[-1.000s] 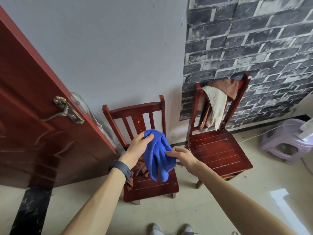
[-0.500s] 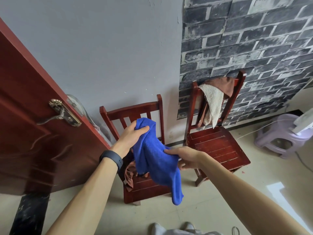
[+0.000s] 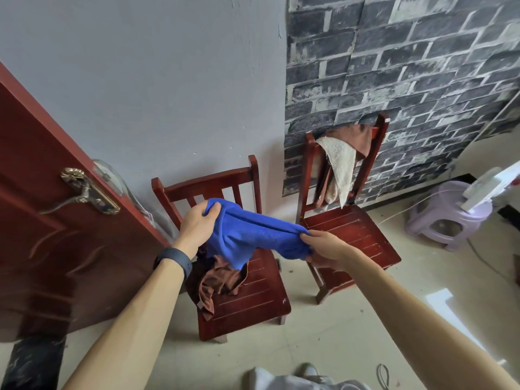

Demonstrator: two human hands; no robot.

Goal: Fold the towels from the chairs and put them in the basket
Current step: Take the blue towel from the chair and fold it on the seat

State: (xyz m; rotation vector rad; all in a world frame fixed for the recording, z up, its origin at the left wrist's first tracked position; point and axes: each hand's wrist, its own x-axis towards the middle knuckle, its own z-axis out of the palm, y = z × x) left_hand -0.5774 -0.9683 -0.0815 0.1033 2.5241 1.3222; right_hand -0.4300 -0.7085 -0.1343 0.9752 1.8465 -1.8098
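Two grips clamp the blue towel [image 3: 253, 235]. The left grip [image 3: 197, 223] pinches one bunched end, thumb over the cloth, raised in front of the near chair [image 3: 253, 299]. The right grip [image 3: 323, 249] pinches the other end, lower and toward the far chair [image 3: 349, 232]. Between them the towel is pulled through the air as a twisted, creased band, with its slack hanging from the left half toward the seat. It is off the chair but not spread flat, so I judge the fold has not begun.

Under it a brown towel [image 3: 219, 282] lies crumpled on the near chair's seat, one end over the edge. A cream towel [image 3: 340, 161] and a second brown towel [image 3: 361, 133] hang over the far chair's back rail. No basket is in view.

Each grip seems to hold a bunch rather than a true corner, and folding from there would likely give a lopsided, lumpy result. The hanging slack is close to the brown towel and could drag it off the seat. A hard shake could pull an end out of either pinch.
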